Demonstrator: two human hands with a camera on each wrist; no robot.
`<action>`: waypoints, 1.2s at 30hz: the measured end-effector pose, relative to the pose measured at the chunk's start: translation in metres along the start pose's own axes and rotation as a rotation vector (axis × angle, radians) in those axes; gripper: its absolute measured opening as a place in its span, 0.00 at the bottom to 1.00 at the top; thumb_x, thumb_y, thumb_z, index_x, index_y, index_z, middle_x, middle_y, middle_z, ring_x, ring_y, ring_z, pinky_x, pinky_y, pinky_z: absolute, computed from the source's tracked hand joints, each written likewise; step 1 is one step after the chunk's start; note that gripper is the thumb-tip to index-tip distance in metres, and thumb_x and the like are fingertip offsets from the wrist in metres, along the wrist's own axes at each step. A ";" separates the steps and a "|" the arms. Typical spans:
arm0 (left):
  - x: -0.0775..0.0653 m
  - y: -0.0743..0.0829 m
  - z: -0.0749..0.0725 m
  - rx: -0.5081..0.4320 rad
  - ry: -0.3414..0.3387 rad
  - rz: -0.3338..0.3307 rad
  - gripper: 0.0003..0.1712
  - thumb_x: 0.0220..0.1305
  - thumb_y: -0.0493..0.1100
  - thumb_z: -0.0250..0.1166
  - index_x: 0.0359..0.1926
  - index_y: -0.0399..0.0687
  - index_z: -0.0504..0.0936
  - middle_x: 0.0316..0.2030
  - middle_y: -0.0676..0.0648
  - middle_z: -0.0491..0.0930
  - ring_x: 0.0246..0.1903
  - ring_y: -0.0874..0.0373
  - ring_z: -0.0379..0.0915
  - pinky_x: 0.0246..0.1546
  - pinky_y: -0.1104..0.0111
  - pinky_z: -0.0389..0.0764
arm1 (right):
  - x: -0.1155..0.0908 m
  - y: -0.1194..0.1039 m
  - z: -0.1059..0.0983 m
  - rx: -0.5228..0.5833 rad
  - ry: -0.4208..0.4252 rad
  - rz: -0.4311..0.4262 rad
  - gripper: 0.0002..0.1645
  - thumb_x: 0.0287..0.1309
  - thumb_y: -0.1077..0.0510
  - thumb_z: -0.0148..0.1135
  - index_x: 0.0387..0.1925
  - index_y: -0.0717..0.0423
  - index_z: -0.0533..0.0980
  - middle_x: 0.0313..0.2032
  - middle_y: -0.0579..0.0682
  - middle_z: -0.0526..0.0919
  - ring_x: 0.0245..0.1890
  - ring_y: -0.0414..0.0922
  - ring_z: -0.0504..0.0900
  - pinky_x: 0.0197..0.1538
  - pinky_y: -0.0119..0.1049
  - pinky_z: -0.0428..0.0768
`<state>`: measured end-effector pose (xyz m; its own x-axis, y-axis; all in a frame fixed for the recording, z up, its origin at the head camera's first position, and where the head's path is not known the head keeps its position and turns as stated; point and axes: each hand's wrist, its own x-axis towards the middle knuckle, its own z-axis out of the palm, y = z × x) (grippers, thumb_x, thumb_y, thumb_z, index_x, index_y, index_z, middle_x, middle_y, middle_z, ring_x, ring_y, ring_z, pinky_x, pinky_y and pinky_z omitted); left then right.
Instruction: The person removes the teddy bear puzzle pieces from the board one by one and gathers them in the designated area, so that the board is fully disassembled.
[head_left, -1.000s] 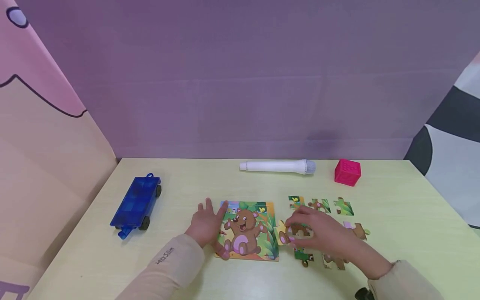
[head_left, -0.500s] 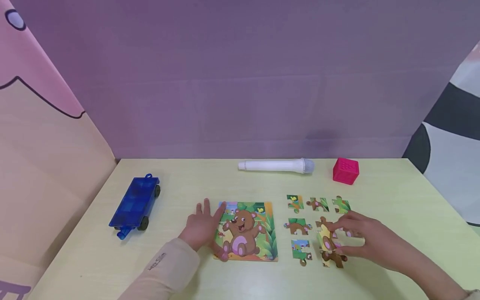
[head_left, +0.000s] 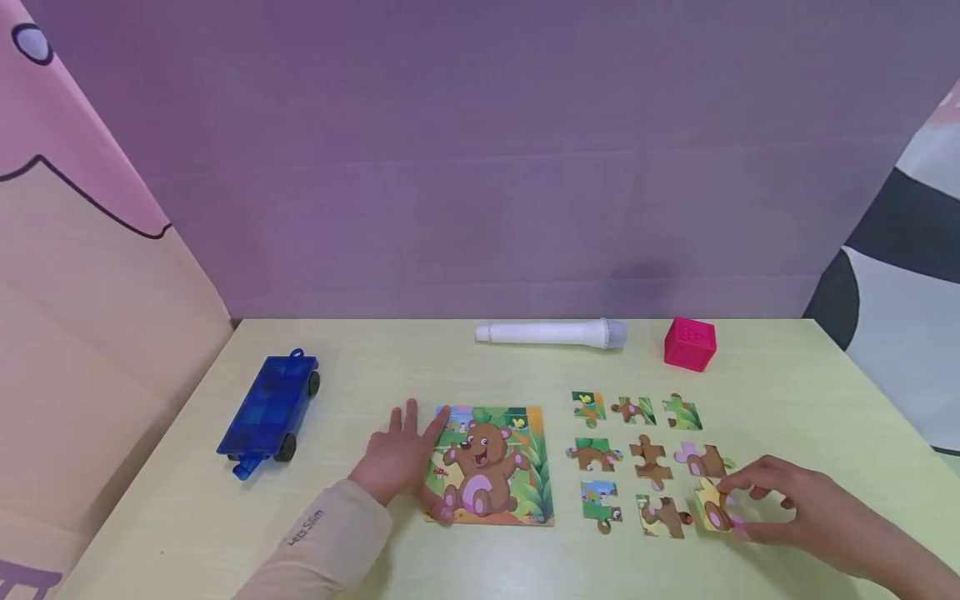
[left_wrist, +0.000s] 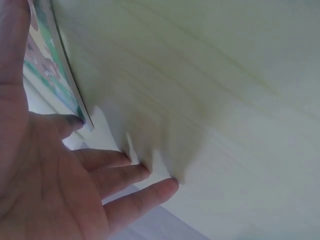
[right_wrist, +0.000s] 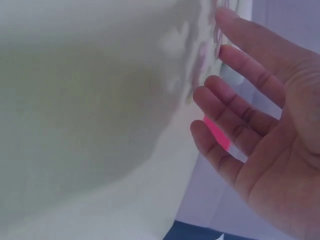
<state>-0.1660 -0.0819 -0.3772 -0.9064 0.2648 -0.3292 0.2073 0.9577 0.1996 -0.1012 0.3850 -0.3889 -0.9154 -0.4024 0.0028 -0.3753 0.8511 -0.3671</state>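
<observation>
My left hand point(head_left: 392, 462) spreads its fingers at the left side of the square bear puzzle board point(head_left: 491, 467). Its index finger touches the top left corner and its thumb the lower left edge; in the left wrist view, the other fingers point(left_wrist: 140, 197) extend straight. My right hand point(head_left: 795, 512) pinches a yellow and brown puzzle piece point(head_left: 710, 505) between thumb and index finger, tilted, at the right end of the bottom row. In the right wrist view that piece point(right_wrist: 218, 37) shows edge-on. Several loose puzzle pieces point(head_left: 651, 460) lie in rows right of the board.
At the back lies a white toy microphone point(head_left: 547, 333), with a pink-red cube point(head_left: 690, 343) to its right. A blue toy cart point(head_left: 272, 408) with black wheels stands at the left of the pale table point(head_left: 360, 367). A purple cloth backdrop point(head_left: 480, 167) rises behind.
My right hand has carried the pinched piece from beside the board rightward, over the other pieces, to the lower right of the rows. My left hand stays at the board's left side.
</observation>
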 end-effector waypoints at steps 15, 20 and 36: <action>0.006 -0.008 0.001 -0.063 0.002 0.016 0.73 0.35 0.62 0.85 0.79 0.50 0.57 0.75 0.25 0.49 0.74 0.29 0.47 0.63 0.39 0.69 | -0.001 0.016 0.009 0.002 -0.065 0.050 0.25 0.45 0.45 0.81 0.44 0.50 0.83 0.38 0.32 0.75 0.35 0.27 0.70 0.35 0.31 0.78; 0.005 -0.011 -0.001 -0.087 0.009 0.038 0.71 0.38 0.64 0.83 0.79 0.50 0.56 0.75 0.26 0.51 0.73 0.28 0.49 0.63 0.37 0.67 | 0.003 0.011 0.005 -0.023 -0.025 0.011 0.25 0.47 0.49 0.81 0.45 0.54 0.83 0.38 0.34 0.76 0.34 0.27 0.72 0.34 0.32 0.78; 0.010 -0.017 -0.011 -0.013 0.295 0.088 0.54 0.58 0.66 0.71 0.78 0.48 0.61 0.76 0.31 0.54 0.75 0.35 0.48 0.66 0.28 0.50 | 0.062 -0.046 -0.015 -0.063 0.263 0.135 0.27 0.66 0.47 0.66 0.60 0.58 0.78 0.57 0.66 0.76 0.55 0.67 0.75 0.49 0.69 0.76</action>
<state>-0.1832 -0.0967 -0.3735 -0.9532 0.3010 -0.0283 0.2870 0.9304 0.2281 -0.1428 0.3254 -0.3580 -0.9608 -0.1897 0.2021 -0.2481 0.9138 -0.3217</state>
